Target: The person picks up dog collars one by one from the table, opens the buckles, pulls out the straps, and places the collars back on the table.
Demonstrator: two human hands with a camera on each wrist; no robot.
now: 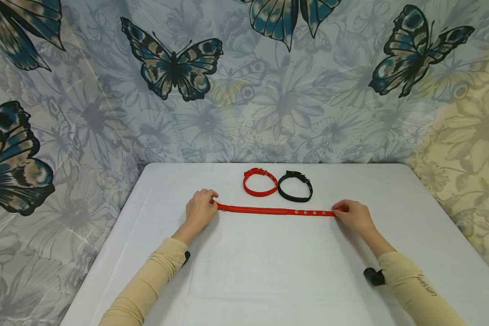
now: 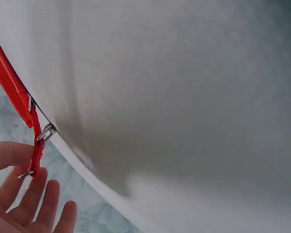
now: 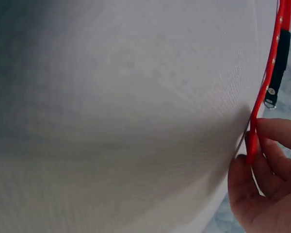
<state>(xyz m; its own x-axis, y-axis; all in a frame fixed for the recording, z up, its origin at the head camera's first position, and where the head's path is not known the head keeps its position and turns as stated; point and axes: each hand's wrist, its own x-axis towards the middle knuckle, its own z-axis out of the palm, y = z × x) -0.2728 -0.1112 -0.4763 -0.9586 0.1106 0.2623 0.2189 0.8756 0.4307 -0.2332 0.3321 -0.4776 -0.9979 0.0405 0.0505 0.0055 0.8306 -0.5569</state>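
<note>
A red collar (image 1: pixel 261 210) with a row of metal eyelets stretches straight between both hands, low over the white table. My left hand (image 1: pixel 199 209) pinches its buckle end; in the left wrist view the metal buckle (image 2: pixel 26 174) and a ring (image 2: pixel 46 132) show at the thumb and fingers. The plain tip of the strap is pinched by my right hand (image 1: pixel 353 214), with the pointed end (image 3: pixel 251 148) showing between thumb and fingers in the right wrist view. Behind the strap lie a second red collar (image 1: pixel 260 194) and a black collar (image 1: pixel 295 198), each buckled into a loop.
The white table (image 1: pixel 277 271) reaches back to a fabric backdrop (image 1: pixel 244 113) printed with butterflies and flowers. The two looped collars sit side by side near the far edge. Dark wrist-camera mounts (image 1: pixel 374 276) stick out from the sleeves.
</note>
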